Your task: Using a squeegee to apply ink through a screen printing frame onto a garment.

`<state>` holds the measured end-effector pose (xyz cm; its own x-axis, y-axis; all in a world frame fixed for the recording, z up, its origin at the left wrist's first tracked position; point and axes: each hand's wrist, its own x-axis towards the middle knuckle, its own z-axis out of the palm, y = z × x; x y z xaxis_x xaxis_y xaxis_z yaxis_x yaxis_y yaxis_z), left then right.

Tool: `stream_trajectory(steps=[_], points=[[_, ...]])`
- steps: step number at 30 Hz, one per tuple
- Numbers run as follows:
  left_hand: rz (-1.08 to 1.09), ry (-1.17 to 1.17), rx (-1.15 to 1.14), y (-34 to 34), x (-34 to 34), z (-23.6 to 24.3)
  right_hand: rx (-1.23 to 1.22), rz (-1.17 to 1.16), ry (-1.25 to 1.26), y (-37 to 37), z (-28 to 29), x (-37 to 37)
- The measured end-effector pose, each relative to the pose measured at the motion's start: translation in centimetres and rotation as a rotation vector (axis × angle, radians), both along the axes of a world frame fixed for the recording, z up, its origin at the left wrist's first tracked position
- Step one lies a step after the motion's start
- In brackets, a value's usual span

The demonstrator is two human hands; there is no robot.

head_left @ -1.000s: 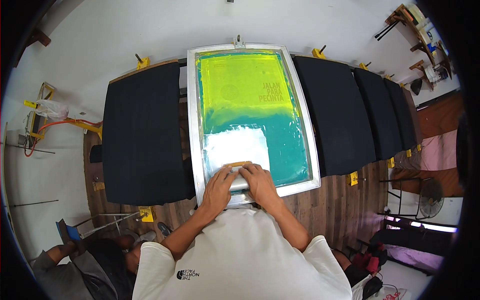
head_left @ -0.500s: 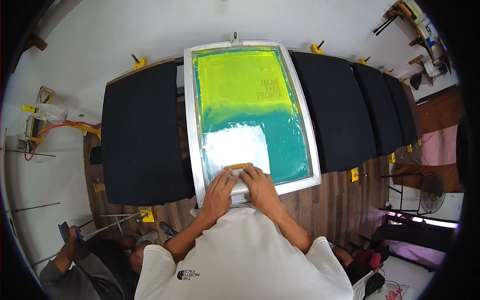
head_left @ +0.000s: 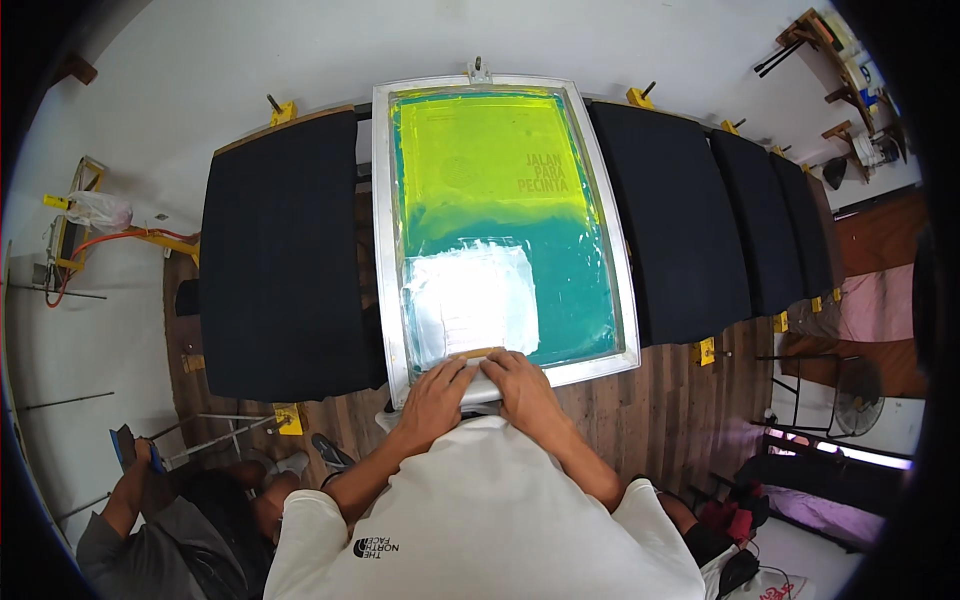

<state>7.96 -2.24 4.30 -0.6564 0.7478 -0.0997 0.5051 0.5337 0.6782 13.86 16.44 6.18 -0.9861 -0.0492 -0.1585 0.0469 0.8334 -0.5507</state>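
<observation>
Both hands are clamped side by side over a silver-grey squeegee-like tool with a brown front strip [head_left: 476,353], at the near end of a rectangular, silver metal-framed screen [head_left: 386,200]; the tool's long axis runs crosswise, left to right, while the screen's runs straight away from the body; the left hand [head_left: 437,398] and right hand [head_left: 522,390] look equally near it, thumbs almost meeting; a glossy white patch of ink [head_left: 475,290] lies just beyond the strip, mostly left of the screen's middle; the white T-shirt [head_left: 490,500] sits close behind, leaving little room backward; black cloth-covered boards flank the screen, left [head_left: 285,250] and right [head_left: 670,230]; a co-worker's grey sleeve [head_left: 110,550] is well apart, lower left
</observation>
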Motion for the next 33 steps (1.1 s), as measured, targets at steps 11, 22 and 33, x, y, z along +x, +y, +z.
stream_trajectory(steps=[11,22,33], points=[[0.167,0.065,0.093,5.1,-13.2,0.1,0.043,0.064,0.122,4.6,-1.6,-14.5],[0.096,0.056,0.070,3.2,-7.2,0.6,-0.054,0.022,0.136,2.6,-1.4,-7.9],[0.020,-0.081,0.000,2.0,-3.9,2.6,-0.023,0.070,-0.075,2.0,1.5,-3.9]])
